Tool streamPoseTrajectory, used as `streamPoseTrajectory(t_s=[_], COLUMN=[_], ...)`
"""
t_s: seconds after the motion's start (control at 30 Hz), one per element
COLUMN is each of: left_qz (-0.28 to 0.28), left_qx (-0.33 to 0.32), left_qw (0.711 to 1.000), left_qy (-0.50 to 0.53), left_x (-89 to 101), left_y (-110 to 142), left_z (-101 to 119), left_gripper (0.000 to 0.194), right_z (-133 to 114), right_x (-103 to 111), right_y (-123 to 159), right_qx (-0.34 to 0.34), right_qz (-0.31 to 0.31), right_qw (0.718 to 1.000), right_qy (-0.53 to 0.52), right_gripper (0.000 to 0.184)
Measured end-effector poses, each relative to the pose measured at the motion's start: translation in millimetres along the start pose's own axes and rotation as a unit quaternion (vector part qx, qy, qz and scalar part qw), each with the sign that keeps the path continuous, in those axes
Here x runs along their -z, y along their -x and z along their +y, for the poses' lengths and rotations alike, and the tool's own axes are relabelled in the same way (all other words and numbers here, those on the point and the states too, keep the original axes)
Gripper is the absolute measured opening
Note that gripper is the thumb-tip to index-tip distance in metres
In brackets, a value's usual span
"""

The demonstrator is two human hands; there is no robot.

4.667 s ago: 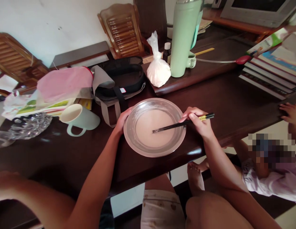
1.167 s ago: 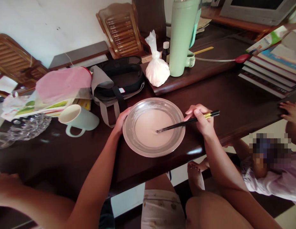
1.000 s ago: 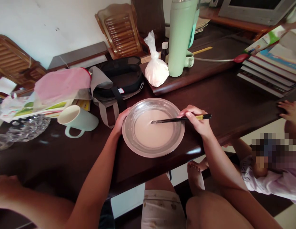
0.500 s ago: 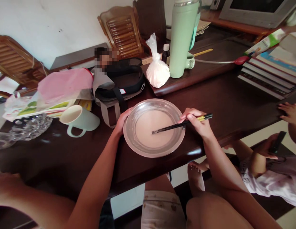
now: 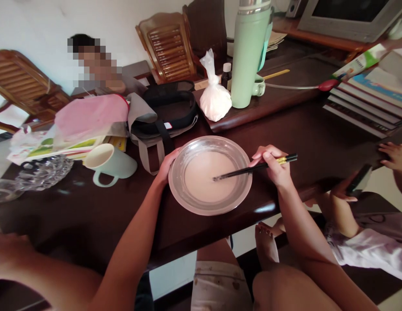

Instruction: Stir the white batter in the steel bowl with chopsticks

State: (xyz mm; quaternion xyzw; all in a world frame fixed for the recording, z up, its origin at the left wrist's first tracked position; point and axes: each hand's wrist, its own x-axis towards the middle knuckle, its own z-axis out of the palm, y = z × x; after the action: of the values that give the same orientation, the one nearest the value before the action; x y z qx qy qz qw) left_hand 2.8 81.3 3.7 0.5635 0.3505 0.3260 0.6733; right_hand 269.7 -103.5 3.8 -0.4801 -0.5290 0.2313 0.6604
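Observation:
A round metal bowl (image 5: 177, 190) stands near the front edge of the dark table, with a pale, smooth liquid (image 5: 204, 181) in it. My left hand (image 5: 168, 166) grips the bowl's left rim; some of its fingers are hidden behind the wall. Pinched in my right hand (image 5: 274, 164) is a pair of black chopsticks (image 5: 243, 170) with gold bands near the top. Their tips dip into the liquid around the middle of the bowl. The sticks cross just over the right rim, and the hand hovers right of the bowl.
Left stand a pale mug (image 5: 115, 164) and a glass dish (image 5: 45, 172). Behind are a bag (image 5: 165, 112), a tied bag of white powder (image 5: 215, 101) and a green flask (image 5: 249, 56). Books (image 5: 366, 103) lie right. Another person's hand (image 5: 345, 190) holds a phone (image 5: 358, 179); someone is behind the table.
The chopstick tips have shifted about in the liquid, most recently to the right with my right hand. My left hand keeps its hold. A person has appeared at back left; a phone shows at right.

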Motion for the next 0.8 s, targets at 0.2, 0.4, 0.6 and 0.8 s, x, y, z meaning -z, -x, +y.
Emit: streamPoseTrajectory(t_s=[0.2, 0.4, 0.6, 0.8], left_qz=[0.003, 0.001, -0.001, -0.003], left_qx=[-0.005, 0.007, 0.001, -0.001], left_qw=[1.0, 1.0, 1.0, 1.0], left_qy=[-0.002, 0.004, 0.004, 0.009], left_x=[1.3, 0.7, -0.6, 1.1], left_y=[-0.5, -0.7, -0.6, -2.0], left_z=[-0.8, -0.5, 0.3, -1.9], left_gripper=[0.039, 0.04, 0.038, 0.037], right_z=[0.4, 0.7, -0.1, -1.1], right_x=[-0.4, -0.3, 0.3, -0.9], right_y=[-0.3, -0.3, -0.9, -1.2], right_qx=[0.009, 0.008, 0.011, 0.021], right_qz=[-0.043, -0.065, 0.0, -0.058], right_qw=[0.999, 0.998, 1.0, 0.997], right_qy=[0.028, -0.011, 0.012, 0.042], right_gripper=[0.017, 0.021, 0.023, 0.02])
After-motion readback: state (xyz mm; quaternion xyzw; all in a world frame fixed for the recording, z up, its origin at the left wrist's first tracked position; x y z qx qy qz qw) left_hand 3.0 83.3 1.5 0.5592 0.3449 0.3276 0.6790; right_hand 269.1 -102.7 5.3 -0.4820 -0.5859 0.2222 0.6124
